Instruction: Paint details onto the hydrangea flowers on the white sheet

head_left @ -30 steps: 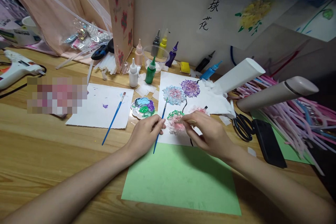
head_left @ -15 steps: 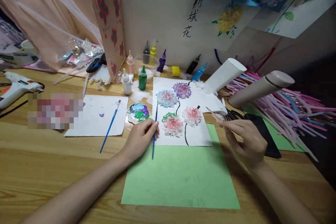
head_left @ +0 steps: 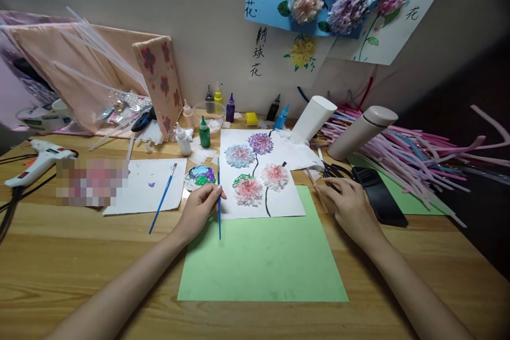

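Note:
My left hand (head_left: 201,207) grips a thin blue paintbrush (head_left: 219,218) upright between thumb and fingers, at the left edge of the white paper (head_left: 292,204). On that paper are fluffy paper flowers: a blue one (head_left: 239,155), a purple one (head_left: 260,143), a pink one (head_left: 274,177) with a black stem, and a pink one (head_left: 247,191) dabbed green at its upper left. A paint palette (head_left: 200,177) with green, blue and purple paint lies beside my left hand. Right of the paper, my right hand (head_left: 350,210) has its fingers apart over slim, pointed tweezers (head_left: 316,188) on the table.
A second paintbrush (head_left: 162,199) rests across a paint-spotted white sheet (head_left: 139,196). Paint bottles, including a green one (head_left: 204,133), stand at the back. A grey flask (head_left: 362,133), pipe cleaners (head_left: 414,159) and a black phone (head_left: 378,196) lie right; a glue gun (head_left: 40,162) lies left.
My right hand has lowered to the table and let go of the tweezers. My left hand still holds the paintbrush by the paper. The view has tilted up, showing more of the wall pictures.

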